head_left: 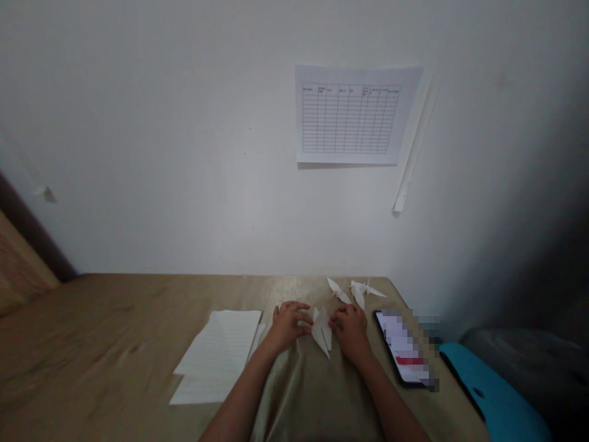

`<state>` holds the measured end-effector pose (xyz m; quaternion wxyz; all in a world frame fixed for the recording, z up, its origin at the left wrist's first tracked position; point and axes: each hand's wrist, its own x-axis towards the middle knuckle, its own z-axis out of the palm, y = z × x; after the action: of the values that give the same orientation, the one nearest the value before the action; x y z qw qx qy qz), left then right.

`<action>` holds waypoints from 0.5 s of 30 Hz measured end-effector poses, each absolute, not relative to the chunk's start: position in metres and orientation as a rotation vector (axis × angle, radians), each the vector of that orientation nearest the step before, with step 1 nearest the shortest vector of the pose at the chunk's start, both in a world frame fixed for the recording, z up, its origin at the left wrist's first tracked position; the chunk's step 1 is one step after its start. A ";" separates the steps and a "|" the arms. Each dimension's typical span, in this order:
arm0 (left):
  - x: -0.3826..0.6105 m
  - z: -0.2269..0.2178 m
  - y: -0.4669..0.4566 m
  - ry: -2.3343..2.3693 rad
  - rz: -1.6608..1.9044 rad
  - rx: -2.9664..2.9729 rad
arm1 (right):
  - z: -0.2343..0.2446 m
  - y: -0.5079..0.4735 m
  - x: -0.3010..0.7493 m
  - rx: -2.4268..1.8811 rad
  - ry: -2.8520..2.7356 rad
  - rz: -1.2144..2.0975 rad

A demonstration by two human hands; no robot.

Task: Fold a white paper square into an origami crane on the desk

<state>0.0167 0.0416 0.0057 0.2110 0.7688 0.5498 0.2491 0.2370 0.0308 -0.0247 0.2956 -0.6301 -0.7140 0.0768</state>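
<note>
My left hand point(288, 322) and my right hand point(352, 328) pinch a folded paper point(322, 331) between them, one on each side, fingers curled in close. It lies on the wooden table point(115, 331), right in front of me. I think it is very light and thin and could rip or crumple, so soft pinches at the folded edges are best. The chart on the wall point(352, 116) has writing too small to read. The phone point(402, 347) screen is blurred.

Wall sheet point(352, 116) — ruled table, headings too small to read, phone screen point(405, 347) — blurred
</note>
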 end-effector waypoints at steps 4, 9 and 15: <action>0.019 0.011 0.037 1.540 0.648 2.133 | -0.024 0.030 0.236 -1.637 -1.925 0.193; 0.022 0.016 0.035 1.575 0.640 2.083 | -0.022 0.028 0.234 -1.624 -1.939 0.197; 0.025 0.013 0.036 1.604 0.628 2.073 | -0.022 0.027 0.231 -1.612 -1.936 0.230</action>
<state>0.0248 0.0355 0.0125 0.2210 0.7501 0.5804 0.2273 0.2308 0.0266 -0.0219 0.3012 -0.6078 -0.7296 0.0865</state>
